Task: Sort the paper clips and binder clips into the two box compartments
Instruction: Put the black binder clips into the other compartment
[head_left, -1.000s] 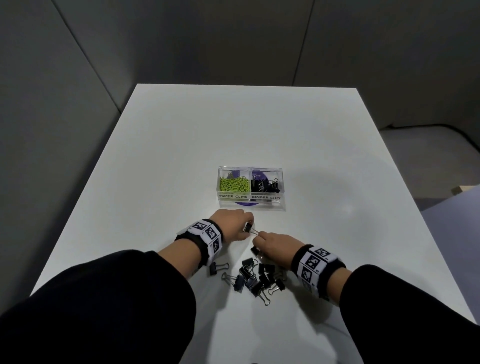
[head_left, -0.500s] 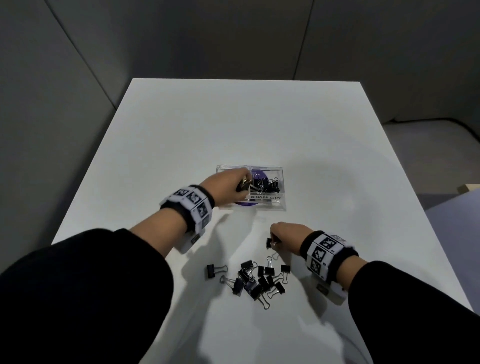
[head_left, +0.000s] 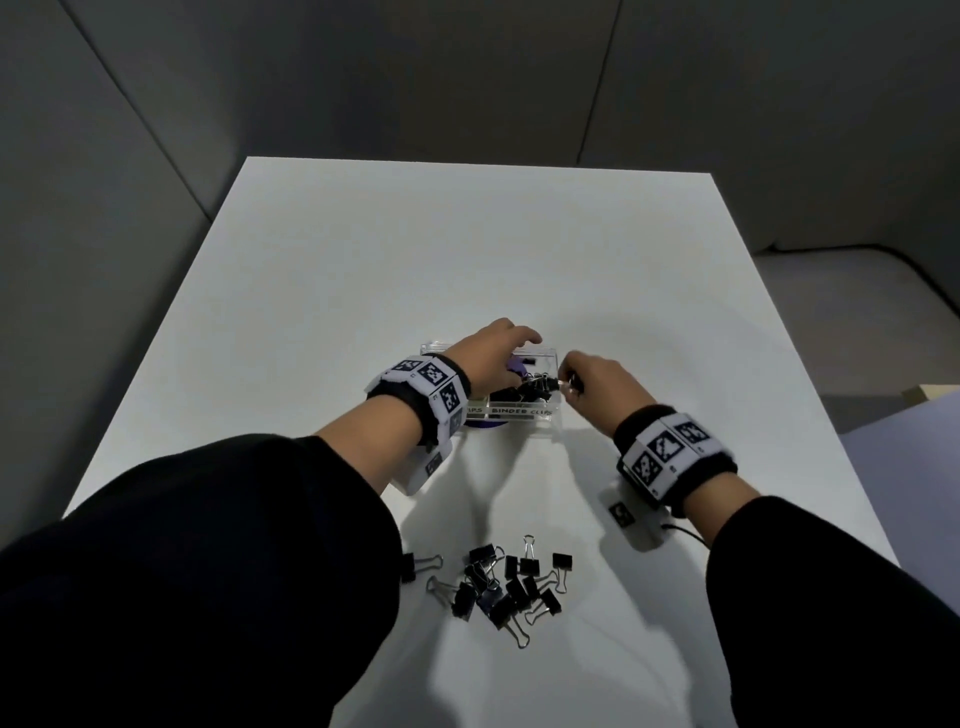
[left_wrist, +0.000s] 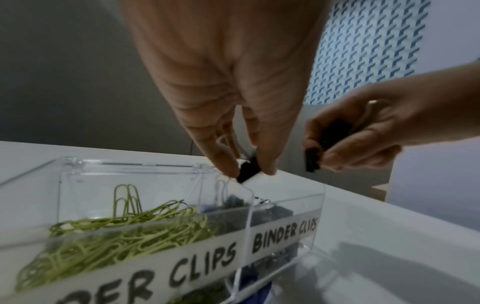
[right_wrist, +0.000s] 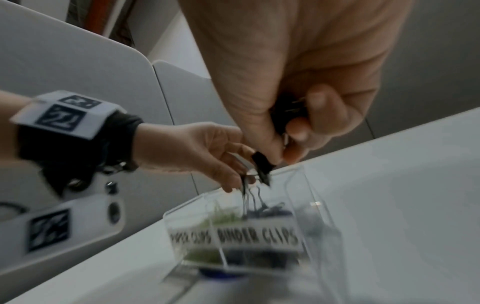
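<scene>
Both hands (left_wrist: 233, 86) (left_wrist: 363, 131) pinching binder clips (left_wrist: 248, 170) above box (left_wrist: 285, 228).

Right hand (head_left: 597, 382) gone from loose pile (head_left: 501, 584) near worktop's front edge up to clear box (head_left: 551, 419), black binder clip (right_wrist: 262, 164) in its grip beside binder-clip compartment. Left hand (head_left: 488, 358) pushed further over same compartment, second clip (left_wrist: 248, 170) pinched in fingertips.
</scene>
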